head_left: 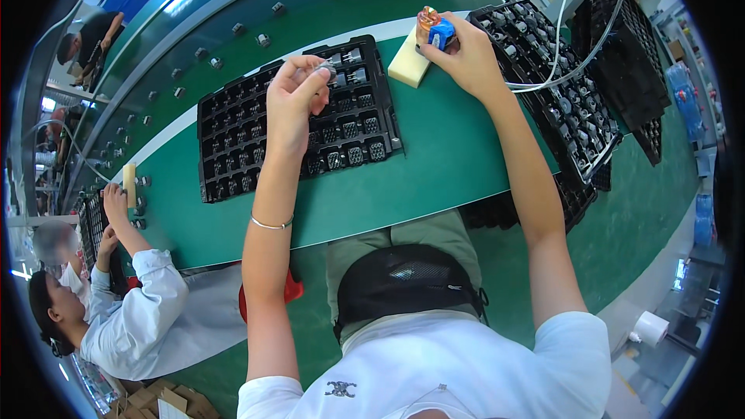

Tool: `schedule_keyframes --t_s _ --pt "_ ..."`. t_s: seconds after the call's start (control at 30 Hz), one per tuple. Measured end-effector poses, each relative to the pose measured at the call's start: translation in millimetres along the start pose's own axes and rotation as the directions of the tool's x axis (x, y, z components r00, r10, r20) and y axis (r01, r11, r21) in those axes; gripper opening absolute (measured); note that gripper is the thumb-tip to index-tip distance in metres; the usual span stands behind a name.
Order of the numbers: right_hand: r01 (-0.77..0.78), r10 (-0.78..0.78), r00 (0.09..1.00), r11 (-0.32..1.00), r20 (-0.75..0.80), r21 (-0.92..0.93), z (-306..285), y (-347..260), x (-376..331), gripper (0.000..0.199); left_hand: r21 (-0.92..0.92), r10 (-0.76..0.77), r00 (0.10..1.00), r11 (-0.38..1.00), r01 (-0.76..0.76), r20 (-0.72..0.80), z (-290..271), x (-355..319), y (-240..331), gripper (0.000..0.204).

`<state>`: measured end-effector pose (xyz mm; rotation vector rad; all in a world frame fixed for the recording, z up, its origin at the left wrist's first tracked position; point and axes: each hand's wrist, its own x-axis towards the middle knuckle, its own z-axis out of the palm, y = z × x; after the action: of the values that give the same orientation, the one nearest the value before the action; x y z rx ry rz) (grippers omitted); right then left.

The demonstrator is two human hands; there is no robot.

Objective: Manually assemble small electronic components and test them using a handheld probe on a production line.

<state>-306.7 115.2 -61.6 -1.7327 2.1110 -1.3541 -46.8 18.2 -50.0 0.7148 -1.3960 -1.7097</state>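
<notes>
My left hand (295,97) is raised over a black compartment tray (225,147) and pinches a small grey metal part (326,70) between thumb and fingers. The tray holds several similar small parts, mostly in its right half. My right hand (466,54) grips a small blue and orange component (434,29) and holds it at the top end of a pale cream block (407,66) lying on the green bench (434,163). A thin bracelet sits on my left wrist.
Another black tray (559,101) full of parts lies at the right, with white cables (566,39) crossing it and more trays (632,54) behind. A person in white (132,302) works at the left with a cream block (129,182). A white roll (650,327) stands lower right.
</notes>
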Motion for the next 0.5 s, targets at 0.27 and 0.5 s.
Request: schedule_keyframes --t_s 0.27,0.5 --pt "-0.018 0.018 1.000 1.000 0.008 -0.008 -1.6 3.3 -1.2 0.050 0.012 -0.059 0.998 0.998 0.059 -0.030 5.4 0.2 -10.7 0.015" --pt "0.017 -0.018 1.000 0.998 0.019 0.067 4.3 8.9 7.4 0.045 -0.044 -0.073 0.996 0.997 0.071 -0.059 1.3 2.4 -14.8 0.018"
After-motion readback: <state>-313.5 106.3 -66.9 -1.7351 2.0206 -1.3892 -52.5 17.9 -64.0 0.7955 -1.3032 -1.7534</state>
